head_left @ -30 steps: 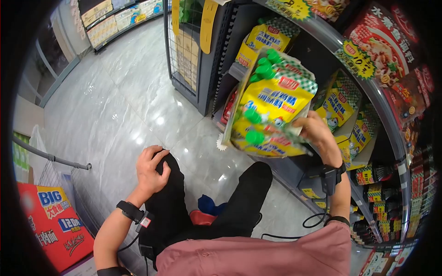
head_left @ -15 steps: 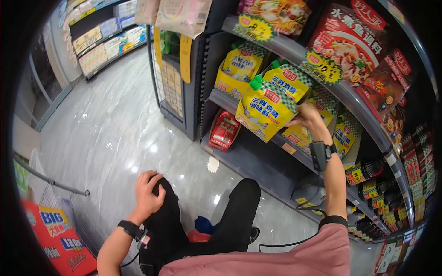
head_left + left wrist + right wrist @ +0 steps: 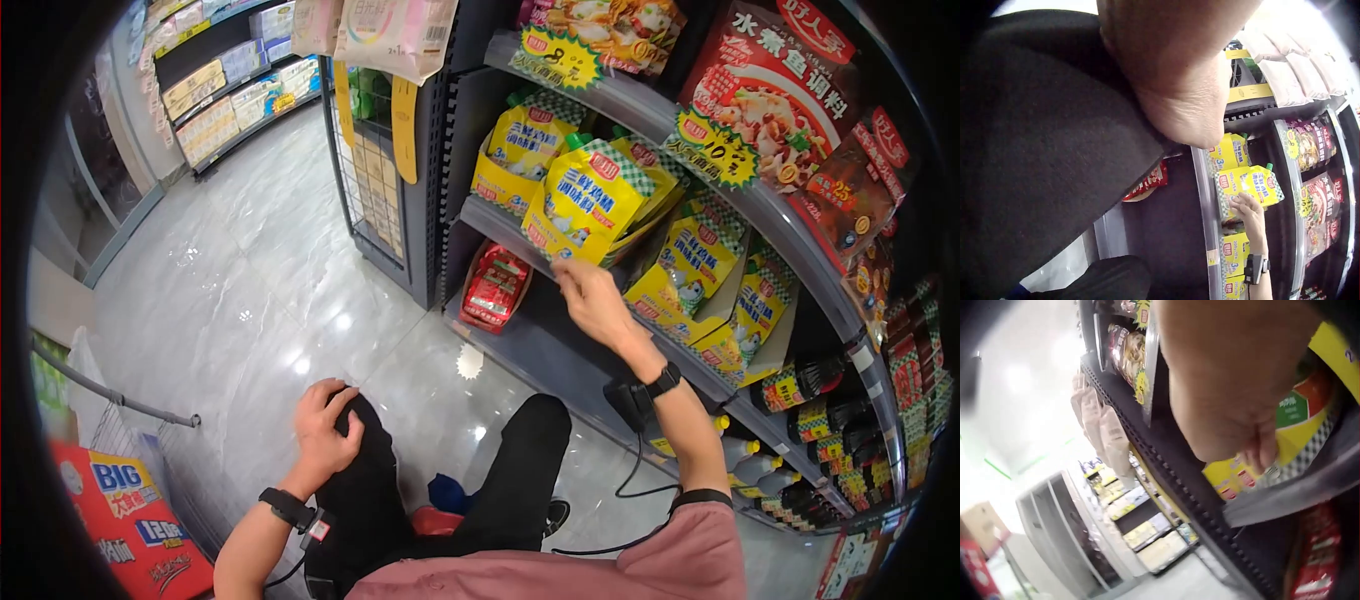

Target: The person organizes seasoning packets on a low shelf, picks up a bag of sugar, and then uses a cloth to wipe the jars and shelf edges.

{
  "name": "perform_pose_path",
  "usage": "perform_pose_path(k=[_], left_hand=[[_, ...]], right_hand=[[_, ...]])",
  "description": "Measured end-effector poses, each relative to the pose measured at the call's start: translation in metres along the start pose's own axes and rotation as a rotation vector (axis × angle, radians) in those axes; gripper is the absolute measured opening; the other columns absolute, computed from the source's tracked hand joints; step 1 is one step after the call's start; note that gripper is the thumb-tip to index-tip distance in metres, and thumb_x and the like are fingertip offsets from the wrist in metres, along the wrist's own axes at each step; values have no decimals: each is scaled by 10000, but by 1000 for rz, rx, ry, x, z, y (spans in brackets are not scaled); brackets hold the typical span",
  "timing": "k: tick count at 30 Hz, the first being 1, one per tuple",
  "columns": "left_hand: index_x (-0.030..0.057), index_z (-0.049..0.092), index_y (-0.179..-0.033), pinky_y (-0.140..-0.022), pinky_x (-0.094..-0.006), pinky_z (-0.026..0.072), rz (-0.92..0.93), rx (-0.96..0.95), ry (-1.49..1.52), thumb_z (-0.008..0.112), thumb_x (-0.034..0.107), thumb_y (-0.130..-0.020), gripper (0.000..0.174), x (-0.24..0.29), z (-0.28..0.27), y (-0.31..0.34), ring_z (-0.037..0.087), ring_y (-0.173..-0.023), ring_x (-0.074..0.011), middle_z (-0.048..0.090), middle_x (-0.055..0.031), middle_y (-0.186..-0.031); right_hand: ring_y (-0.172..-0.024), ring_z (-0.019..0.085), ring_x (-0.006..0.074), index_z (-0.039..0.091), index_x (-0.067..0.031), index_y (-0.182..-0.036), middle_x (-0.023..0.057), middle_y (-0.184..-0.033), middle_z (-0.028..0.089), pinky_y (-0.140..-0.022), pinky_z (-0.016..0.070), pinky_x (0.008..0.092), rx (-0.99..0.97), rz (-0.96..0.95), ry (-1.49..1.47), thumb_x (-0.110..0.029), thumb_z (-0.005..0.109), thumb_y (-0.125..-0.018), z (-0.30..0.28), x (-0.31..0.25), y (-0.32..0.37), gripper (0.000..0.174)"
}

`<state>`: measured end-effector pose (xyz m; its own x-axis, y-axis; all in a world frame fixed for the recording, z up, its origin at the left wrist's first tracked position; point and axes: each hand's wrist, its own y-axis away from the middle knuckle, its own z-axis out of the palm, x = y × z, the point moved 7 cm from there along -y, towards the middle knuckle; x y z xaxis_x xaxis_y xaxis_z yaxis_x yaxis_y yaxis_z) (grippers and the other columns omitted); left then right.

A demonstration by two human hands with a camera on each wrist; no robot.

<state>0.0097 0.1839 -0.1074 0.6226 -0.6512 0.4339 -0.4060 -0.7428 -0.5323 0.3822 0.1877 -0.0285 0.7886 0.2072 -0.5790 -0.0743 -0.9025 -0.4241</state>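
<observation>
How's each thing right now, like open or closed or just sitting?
Right hand: touching the yellow packaging's front
Left hand: resting on a knee
Front yellow pouch: upright, green cap on
Yellow carton: open-topped, pouches inside
Left wrist strap: fastened
Red box: can't tell whether sealed

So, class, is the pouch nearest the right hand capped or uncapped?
Capped: a green cap sits at one corner of the pouch, visible in both the head and left wrist views.

We count one left hand (image 3: 325, 432), one right hand (image 3: 598, 308); four yellow boxes (image 3: 500, 188), two starburst price signs (image 3: 556, 58), two hanging yellow strips (image 3: 404, 130), one red BIG carton (image 3: 140, 520), one visible shoe (image 3: 559, 514).
</observation>
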Motion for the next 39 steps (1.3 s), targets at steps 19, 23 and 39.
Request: perform_pose_path(k=[19, 23, 39], left_hand=[[33, 630, -928, -834, -399, 443, -30, 0, -6, 577, 41, -633, 300, -4, -2, 4, 544, -973, -320, 571, -134, -997], [23, 626, -939, -855, -401, 440, -27, -29, 4, 556, 32, -640, 307, -4, 2, 3, 541, -1004, -335, 573, -157, -1028], [17, 646, -950, -865, -423, 446, -62, -104, 65, 536, 43, -587, 380, -18, 7, 0, 548, -1023, -356, 581, -178, -1036]], right_hand=[[-692, 618, 356, 577, 17, -889, 234, -704, 595, -627, 474, 387, -60, 74, -45, -37, 519, -786, 56, 52, -21, 130], [-686, 634, 247, 605, 10, -955, 143, -773, 648, -627, 504, 316, -561, 298, -62, -71, 539, -808, 140, 99, 10, 180], [-1167, 462, 295, 445, -58, -1245, 98, -1301, 417, -958, 402, 385, -750, 193, 777, -46, 598, -742, 282, 241, 51, 526]])
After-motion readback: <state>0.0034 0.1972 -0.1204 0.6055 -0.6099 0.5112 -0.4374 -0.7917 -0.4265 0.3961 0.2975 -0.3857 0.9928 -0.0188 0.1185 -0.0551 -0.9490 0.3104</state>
